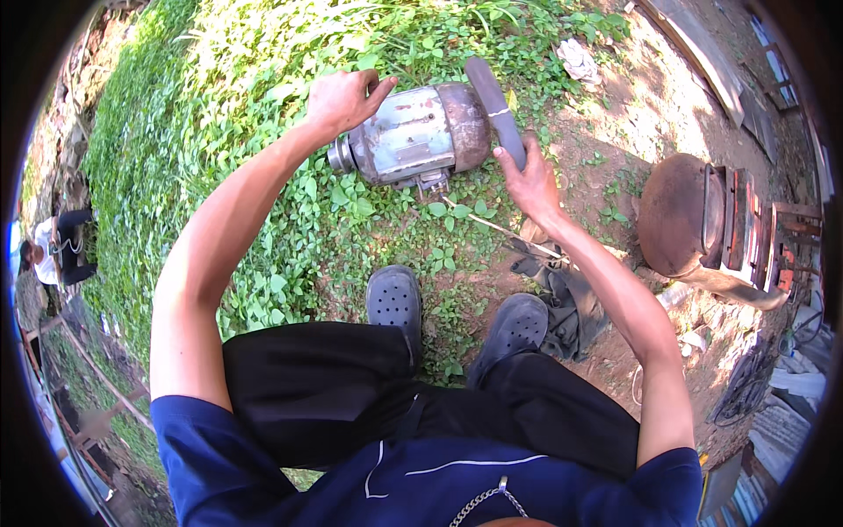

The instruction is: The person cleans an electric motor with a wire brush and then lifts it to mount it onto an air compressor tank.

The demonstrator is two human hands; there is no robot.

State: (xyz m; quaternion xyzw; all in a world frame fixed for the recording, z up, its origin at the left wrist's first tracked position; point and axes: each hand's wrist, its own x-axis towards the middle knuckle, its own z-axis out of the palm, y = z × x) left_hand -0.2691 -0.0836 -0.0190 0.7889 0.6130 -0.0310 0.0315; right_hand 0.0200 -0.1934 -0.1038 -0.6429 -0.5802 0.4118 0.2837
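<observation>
A weathered grey-green cylindrical motor (404, 132), with a rusty end and a metal hub, lies on its side among low plants. My left hand (349, 104) is at its upper left, fingers curled down and partly hidden; what they hold, if anything, is unclear. My right hand (531, 180) grips a long, flat, dark grey bar (492, 101) with a pale band across it, held upright along the motor's rusty end.
A rusty machine (676, 215) stands at the right, near a dark cloth (562, 312). Boards (711, 53) lie at upper right. My feet in grey clogs (391, 307) are below the motor. Another person (53, 250) bends over at the far left.
</observation>
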